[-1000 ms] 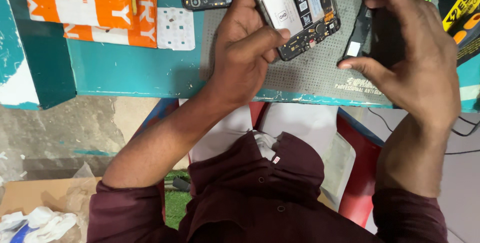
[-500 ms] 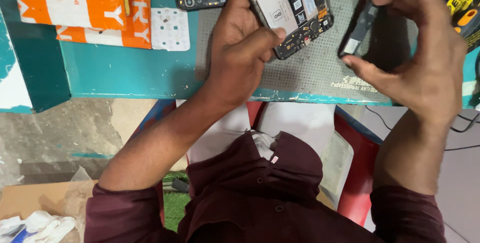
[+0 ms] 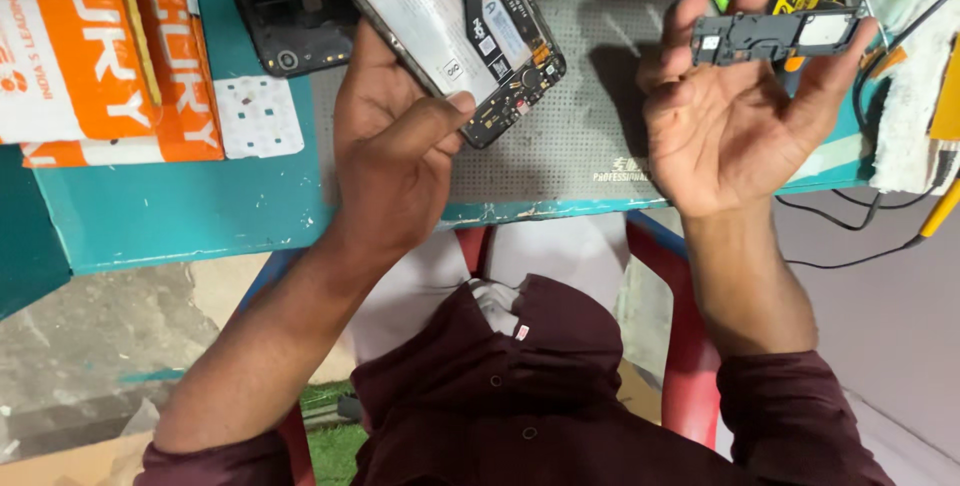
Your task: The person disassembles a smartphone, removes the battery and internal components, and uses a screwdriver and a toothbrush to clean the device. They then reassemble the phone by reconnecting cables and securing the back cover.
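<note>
since half a second ago the right hand point(image 3: 740, 116) has turned palm-up and lifted the black module point(image 3: 775, 34) clear, pinched lengthwise between thumb and fingertips above the grey mat point(image 3: 590, 116). left hand point(image 3: 395, 141) grips the opened phone point(image 3: 450, 26) by its lower edge, thumb across the board end, tilted over the mat near the black back cover point(image 3: 285, 6). judging by this, a part removed from the phone's bottom is being inspected; the next move seems to call for a light, steady pinch and a clean spot for the piece. the module is a flat, thin plastic bar with a pale patch; the phone shows a smooth pale battery and a dark ribbon cable; the mat is finely dotted rubber on a worn teal table point(image 3: 180, 216).
</note>
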